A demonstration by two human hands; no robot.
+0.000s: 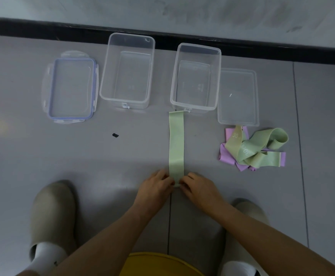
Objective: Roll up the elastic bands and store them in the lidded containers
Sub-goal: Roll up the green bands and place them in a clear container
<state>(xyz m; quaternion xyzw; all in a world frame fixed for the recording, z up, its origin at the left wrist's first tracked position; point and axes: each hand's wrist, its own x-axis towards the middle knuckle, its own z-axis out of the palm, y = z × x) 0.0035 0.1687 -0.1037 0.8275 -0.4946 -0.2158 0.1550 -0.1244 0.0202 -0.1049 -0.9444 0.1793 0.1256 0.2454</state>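
Head view, progress: rolling looks barely begun; no band is stored yet, so by my reading nearly all of the task is left.
Left hand (154, 186): fingers curled, pinching the near end of the green band (176, 144) at its left edge.
Right hand (198, 188): the same at the right edge, fingertips close to the other hand's.
Green band: pale and smooth, lying flat and straight on the floor (103, 156). It runs away from the hands, and its far end reaches the front of the right container (194, 107). Any first turn is hidden under the fingers.
Loose pile (254, 150): green and purple bands tangled and unrolled, to the right, just in front of the clear lid (238, 96).
Right container: open, nothing inside.
Left container (122, 100): open, nothing inside, well apart from the band.
Blue-edged lid (71, 88): off, lying flat at the far left.
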